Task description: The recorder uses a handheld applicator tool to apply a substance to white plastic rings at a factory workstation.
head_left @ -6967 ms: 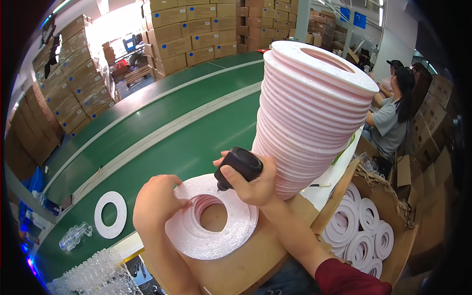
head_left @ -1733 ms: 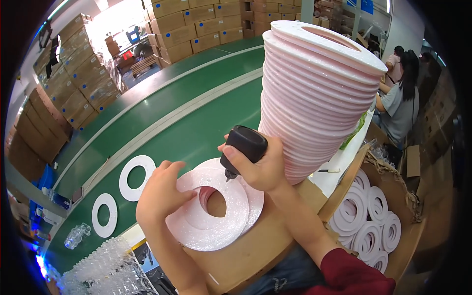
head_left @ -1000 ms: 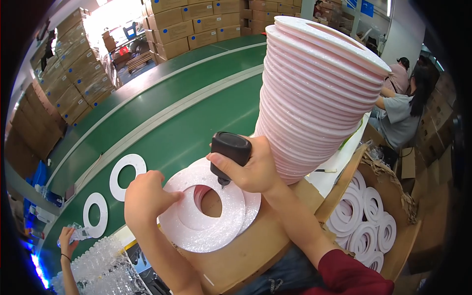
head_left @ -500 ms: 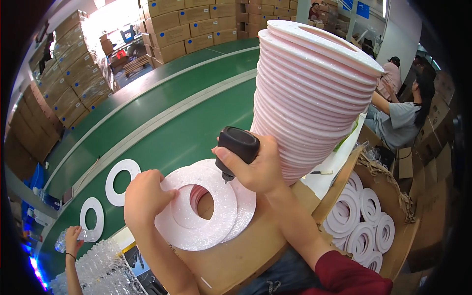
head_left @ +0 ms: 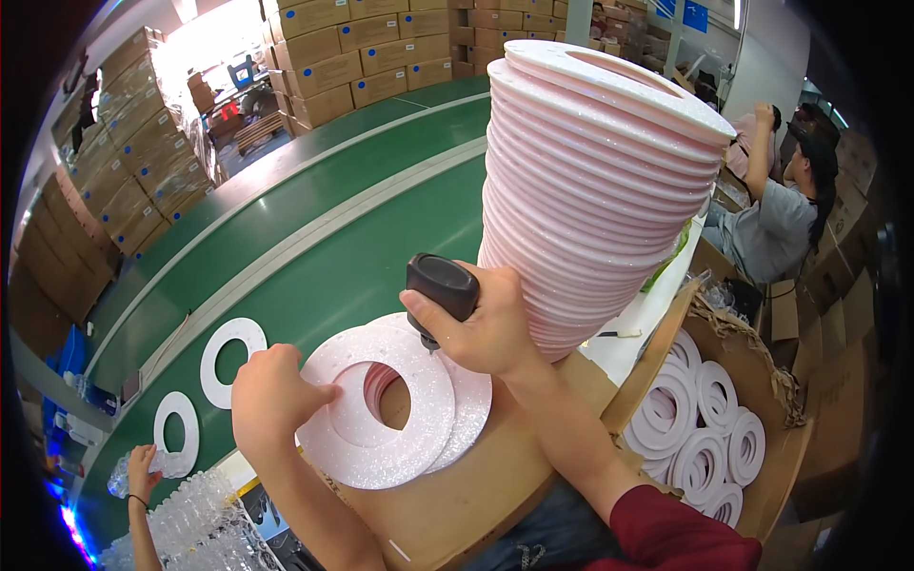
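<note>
Rings on the green belt [head_left: 314, 276] have slid left; right hand [head_left: 486, 324] still clamps the black handheld tool [head_left: 440, 285], left hand [head_left: 271, 400] pinching the glittery pink foam ring [head_left: 376, 404] on the cardboard desk [head_left: 495, 476].

pink glittery ring [head_left: 381, 419], black tool [head_left: 441, 285], green belt [head_left: 362, 257]

Two white rings [head_left: 231, 360] ride the green belt [head_left: 362, 257]; one tall ring stack [head_left: 595, 190]; one black tool [head_left: 440, 285].
</note>
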